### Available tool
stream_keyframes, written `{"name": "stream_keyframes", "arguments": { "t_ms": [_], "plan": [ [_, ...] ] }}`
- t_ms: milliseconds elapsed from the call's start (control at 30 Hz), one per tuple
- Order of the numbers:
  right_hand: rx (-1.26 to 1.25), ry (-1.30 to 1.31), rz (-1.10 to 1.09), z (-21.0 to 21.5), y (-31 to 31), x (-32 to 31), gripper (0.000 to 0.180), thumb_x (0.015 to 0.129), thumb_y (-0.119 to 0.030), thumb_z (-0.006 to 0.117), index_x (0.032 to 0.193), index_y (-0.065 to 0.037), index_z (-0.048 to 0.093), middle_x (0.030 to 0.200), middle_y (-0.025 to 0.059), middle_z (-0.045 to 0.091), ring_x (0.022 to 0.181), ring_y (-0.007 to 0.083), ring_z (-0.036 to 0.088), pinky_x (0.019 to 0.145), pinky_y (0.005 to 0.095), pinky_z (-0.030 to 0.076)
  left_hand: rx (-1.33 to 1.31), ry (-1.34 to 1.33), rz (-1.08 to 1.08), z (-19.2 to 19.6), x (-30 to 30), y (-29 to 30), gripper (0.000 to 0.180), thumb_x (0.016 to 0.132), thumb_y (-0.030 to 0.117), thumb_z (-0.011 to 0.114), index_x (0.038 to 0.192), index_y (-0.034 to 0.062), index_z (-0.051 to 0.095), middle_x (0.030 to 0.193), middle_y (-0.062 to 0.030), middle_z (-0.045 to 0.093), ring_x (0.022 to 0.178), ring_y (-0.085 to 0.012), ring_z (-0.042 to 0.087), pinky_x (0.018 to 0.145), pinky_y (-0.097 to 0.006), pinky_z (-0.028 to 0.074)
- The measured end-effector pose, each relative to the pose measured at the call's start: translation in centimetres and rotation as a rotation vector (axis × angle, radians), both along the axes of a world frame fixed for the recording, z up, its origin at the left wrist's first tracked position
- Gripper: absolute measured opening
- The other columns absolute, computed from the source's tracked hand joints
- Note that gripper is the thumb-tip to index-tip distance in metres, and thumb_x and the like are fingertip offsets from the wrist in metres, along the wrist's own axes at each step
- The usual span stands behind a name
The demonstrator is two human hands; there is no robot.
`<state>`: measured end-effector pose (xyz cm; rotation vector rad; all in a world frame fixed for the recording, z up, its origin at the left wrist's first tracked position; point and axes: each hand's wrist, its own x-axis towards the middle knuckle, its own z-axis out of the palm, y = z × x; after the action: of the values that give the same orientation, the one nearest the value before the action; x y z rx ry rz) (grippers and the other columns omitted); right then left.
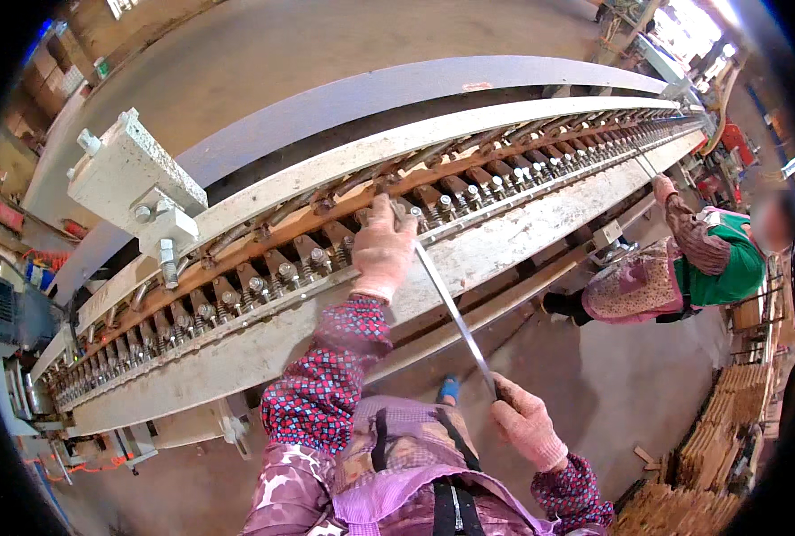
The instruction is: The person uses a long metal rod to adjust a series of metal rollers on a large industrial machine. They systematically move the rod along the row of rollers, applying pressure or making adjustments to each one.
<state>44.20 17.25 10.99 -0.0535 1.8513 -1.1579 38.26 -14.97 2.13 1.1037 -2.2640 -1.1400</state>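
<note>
My left hand (386, 255), in a pink knit glove, reaches onto a long machine with a row of brackets, bolts and springs (259, 288). Its index finger stretches toward a brown strip (344, 204) running along the row; the other fingers are partly hidden. In my gloved right hand (527, 422) is the near end of a flat, straight metal bar (455, 313), fingers wrapped round it. The bar slants up and left, its far end meeting the machine's edge just beside my left hand.
A white beam (496, 256) runs along the machine's near side. A white block with bolts (138, 183) stands up at the left. Further right, a co-worker in green (719, 259) reaches to the same machine with a thin rod. Stacked wood strips (728, 420) lie at lower right.
</note>
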Motion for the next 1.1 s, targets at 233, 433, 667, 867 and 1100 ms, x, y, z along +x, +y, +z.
{"name": "stream_keyframes", "arguments": {
  "t_ms": [233,433,667,867,1100],
  "plan": [
    [0.11,0.756,0.114,-0.2,-2.2,2.8,0.045,0.088,-0.006,0.058,0.133,-0.002,0.058,0.078,0.0082,0.06,0.068,0.0118,0.056,0.067,0.0275,0.049,-0.452,-0.42,-0.148,0.2,-1.7,-0.7,0.071,0.091,0.056,0.051,0.144,0.0096,0.045,0.129,-0.0161,0.064,0.123,-0.0281,0.058,0.114,-0.043,0.03],
    [0.127,0.822,0.056,-1.0,-3.1,3.9,0.042,0.088,-0.005,0.06,0.13,-0.002,0.061,0.079,0.0136,0.062,0.067,0.0152,0.059,0.067,0.0286,0.05,-0.29,-0.138,-0.102,-1.6,-1.9,-1.2,0.067,0.085,0.042,0.06,0.139,0.0042,0.052,0.122,-0.0129,0.068,0.122,-0.0226,0.058,0.116,-0.04,0.029],
    [0.29,0.846,0.108,-1.1,-3.3,4.5,0.043,0.087,-0.008,0.064,0.131,-0.008,0.063,0.102,0.0208,0.071,0.091,0.0338,0.072,0.079,0.0364,0.056,-0.115,-0.009,-0.046,-2.0,-1.6,-1.2,0.073,0.083,0.035,0.063,0.147,0.0072,0.045,0.114,-0.0067,0.071,0.117,-0.0218,0.06,0.117,-0.04,0.029],
    [0.3,0.82,0.096,-0.8,-3.5,4.4,0.043,0.087,-0.009,0.064,0.13,-0.007,0.063,0.098,0.0197,0.07,0.086,0.0293,0.07,0.076,0.0353,0.055,-0.149,0.049,-0.018,-2.6,-1.9,-1.1,0.074,0.081,0.034,0.065,0.147,0.0071,0.045,0.112,-0.0068,0.071,0.112,-0.0231,0.062,0.112,-0.039,0.035],
    [0.343,0.793,0.109,-0.4,-3.4,4.3,0.044,0.087,-0.011,0.064,0.131,-0.008,0.062,0.104,0.0217,0.07,0.092,0.0365,0.071,0.079,0.0394,0.056,-0.129,0.066,-0.048,-2.3,-1.7,-1.2,0.071,0.082,0.037,0.07,0.145,0.0099,0.049,0.116,-0.0105,0.068,0.12,-0.0273,0.056,0.111,-0.04,0.037]
  ]
}}
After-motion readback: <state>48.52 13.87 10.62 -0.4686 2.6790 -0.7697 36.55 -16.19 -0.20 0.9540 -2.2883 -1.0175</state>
